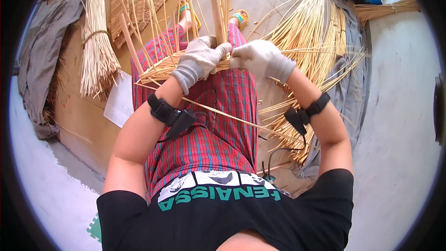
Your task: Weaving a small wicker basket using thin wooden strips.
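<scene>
While basket [160,70] lies across lap [234,94], long axis left-right, left hand [203,58] pinches its right end by stake [215,9]; right hand [258,59] outermost, grip hidden, cannot tell. Bulk extends left; left hand nearer.

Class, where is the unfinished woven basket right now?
In the head view, the woven basket is left of upper centre, over the red plaid trousers, with the left hand and right hand at its right end.

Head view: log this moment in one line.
Left hand: gloved, gripping woven piece | Right hand: gloved, at its right end, hold unclear | Woven piece: over legs, stakes projecting | Bundles: floor, both sides
</scene>
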{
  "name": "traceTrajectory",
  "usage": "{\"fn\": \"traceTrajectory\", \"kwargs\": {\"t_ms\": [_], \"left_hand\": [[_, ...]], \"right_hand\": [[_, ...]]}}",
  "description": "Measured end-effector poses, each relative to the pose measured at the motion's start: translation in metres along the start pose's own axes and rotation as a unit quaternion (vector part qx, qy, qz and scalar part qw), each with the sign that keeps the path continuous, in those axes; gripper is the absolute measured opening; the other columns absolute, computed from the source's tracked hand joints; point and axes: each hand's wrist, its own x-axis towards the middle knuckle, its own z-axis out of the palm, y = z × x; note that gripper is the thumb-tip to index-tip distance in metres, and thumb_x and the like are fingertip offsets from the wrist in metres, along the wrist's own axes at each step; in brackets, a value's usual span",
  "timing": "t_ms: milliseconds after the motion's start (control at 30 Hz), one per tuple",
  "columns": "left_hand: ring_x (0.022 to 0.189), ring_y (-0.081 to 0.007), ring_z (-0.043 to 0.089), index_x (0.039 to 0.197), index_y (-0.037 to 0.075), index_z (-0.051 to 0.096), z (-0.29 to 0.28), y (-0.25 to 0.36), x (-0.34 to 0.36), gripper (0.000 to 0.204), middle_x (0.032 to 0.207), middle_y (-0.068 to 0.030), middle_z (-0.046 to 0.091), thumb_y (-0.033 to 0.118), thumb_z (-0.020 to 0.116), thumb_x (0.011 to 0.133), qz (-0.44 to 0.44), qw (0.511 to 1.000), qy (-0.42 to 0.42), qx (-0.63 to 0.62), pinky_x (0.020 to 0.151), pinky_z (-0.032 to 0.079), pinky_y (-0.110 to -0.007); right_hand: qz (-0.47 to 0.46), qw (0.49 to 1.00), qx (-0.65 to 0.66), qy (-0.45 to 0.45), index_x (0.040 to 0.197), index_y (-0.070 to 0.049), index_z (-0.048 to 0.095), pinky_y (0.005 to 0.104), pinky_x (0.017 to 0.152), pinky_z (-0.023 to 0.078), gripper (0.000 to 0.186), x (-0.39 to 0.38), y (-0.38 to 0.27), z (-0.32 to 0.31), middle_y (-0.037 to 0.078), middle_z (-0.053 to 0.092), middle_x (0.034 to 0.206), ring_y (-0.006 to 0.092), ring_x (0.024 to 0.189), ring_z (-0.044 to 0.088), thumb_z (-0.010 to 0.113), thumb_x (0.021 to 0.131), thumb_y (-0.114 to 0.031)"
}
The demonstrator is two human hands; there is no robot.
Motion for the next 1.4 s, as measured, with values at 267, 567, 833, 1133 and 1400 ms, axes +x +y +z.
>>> {"fn": "traceTrajectory", "kwargs": {"t_ms": [267,567,833,1133,1400], "left_hand": [[0.053,-0.0125,0.06,0.13,0.003,0.061,-0.011,-0.006,-0.005,0.043,0.092,-0.0089,0.07,0.027,0.074,0.096,0.03,0.989,-0.14,-0.046,0.044,0.049,-0.029],[0.055,-0.0078,0.054,0.136,0.007,0.057,0.007,0.0,0.005,0.051,0.103,-0.0063,0.069,0.019,0.078,0.091,0.044,0.993,-0.088,0.06,0.045,0.047,-0.025],[0.059,-0.0154,0.063,0.142,0.004,0.043,0.065,-0.043,-0.036,0.044,0.109,-0.0128,0.063,0.012,0.063,0.104,0.048,0.948,0.111,-0.294,0.047,0.055,-0.03],[0.046,-0.0081,0.05,0.128,0.003,0.051,-0.068,-0.011,-0.15,0.03,0.094,-0.0041,0.058,0.013,0.064,0.103,0.058,0.957,0.024,-0.283,0.04,0.049,-0.024],[0.069,-0.0168,0.069,0.119,0.003,0.048,-0.072,-0.062,-0.137,0.029,0.097,-0.0061,0.058,0.0,0.066,0.098,0.111,0.959,-0.111,-0.238,0.06,0.062,-0.031]], "right_hand": [[0.052,0.973,0.18,-0.134,0.121,-0.007,0.075,0.0337,0.086,0.055,0.028,0.004,0.042,-0.004,0.009,0.075,0.091,0.0165,0.089,0.07,0.07,0.1,-0.025],[-0.022,0.987,0.08,0.14,0.163,-0.012,0.03,0.0462,0.122,0.035,0.126,0.052,0.103,0.049,0.029,0.04,0.159,0.0403,0.146,0.042,0.09,0.063,-0.06],[0.04,0.973,-0.01,0.225,0.158,-0.016,0.041,0.0499,0.12,0.036,0.108,0.042,0.025,0.025,0.021,0.047,0.155,0.0423,0.144,0.043,0.093,0.065,-0.034],[0.087,0.892,-0.073,0.439,0.139,-0.01,0.062,0.0509,0.116,0.037,0.064,-0.025,-0.023,0.12,0.016,0.059,0.143,0.0324,0.134,0.055,0.078,0.08,-0.029],[0.088,0.89,-0.15,0.421,0.099,-0.019,0.066,0.0442,0.089,0.046,0.022,-0.092,-0.032,0.13,0.001,0.069,0.101,0.0259,0.097,0.064,0.071,0.077,-0.022]]}}
